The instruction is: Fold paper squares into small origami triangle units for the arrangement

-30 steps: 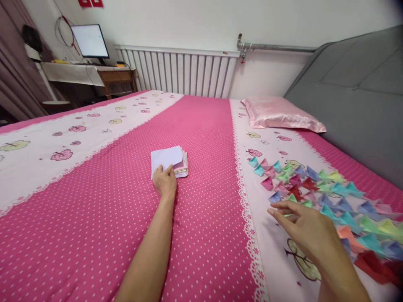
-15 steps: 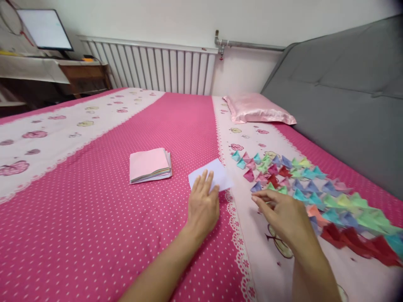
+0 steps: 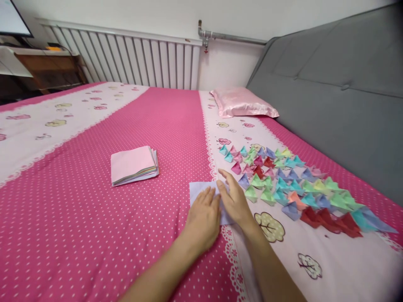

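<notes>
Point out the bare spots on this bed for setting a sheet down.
Bare: the dotted pink cover left of and beyond the paper stack, and the pale band nearer than the folded shapes. Crowded: the shapes run toward the pillow; left hand and right hand lie on the lavender sheet beside them.

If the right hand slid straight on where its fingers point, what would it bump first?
Likely nothing near: the right hand points between the paper stack and the folded paper shapes, over dotted bedspread toward the radiator.
</notes>
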Demonstrator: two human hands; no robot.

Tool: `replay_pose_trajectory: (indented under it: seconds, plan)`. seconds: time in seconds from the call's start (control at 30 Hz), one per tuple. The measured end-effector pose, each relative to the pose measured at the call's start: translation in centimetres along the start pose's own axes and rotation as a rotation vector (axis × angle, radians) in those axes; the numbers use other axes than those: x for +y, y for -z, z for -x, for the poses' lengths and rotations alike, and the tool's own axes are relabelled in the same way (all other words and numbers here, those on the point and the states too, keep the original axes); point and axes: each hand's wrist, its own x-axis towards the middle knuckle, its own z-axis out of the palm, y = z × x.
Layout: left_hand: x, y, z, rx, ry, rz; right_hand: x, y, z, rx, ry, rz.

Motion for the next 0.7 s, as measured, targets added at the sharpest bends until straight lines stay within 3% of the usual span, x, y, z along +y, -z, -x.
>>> replay_pose_trajectory:
  seconds: [0.13, 0.23, 0.3, 0.7]
  plan:
    - [-2.2, -1.8, -0.4, -0.028, 0.042, -0.095, -0.1, -2.3, 0.9, -0.235, 0.027, -0.078]
    - [-3.3, -3.4, -0.3, -0.067, 0.022, -0.151, 0.6, -3.6, 1.6, -0.427, 0.048, 0.064]
    - [-3.7, -4.2, -0.1, -0.071, 0.02, -0.184, 1.2, -4.2, 1.8, -0.487, 0.058, 0.18]
    - [-3.8, -4.4, -0.1, -0.073, 0.207, -0.236, 2.5, -4.0, 1.8, -0.421, -0.01, 0.479]
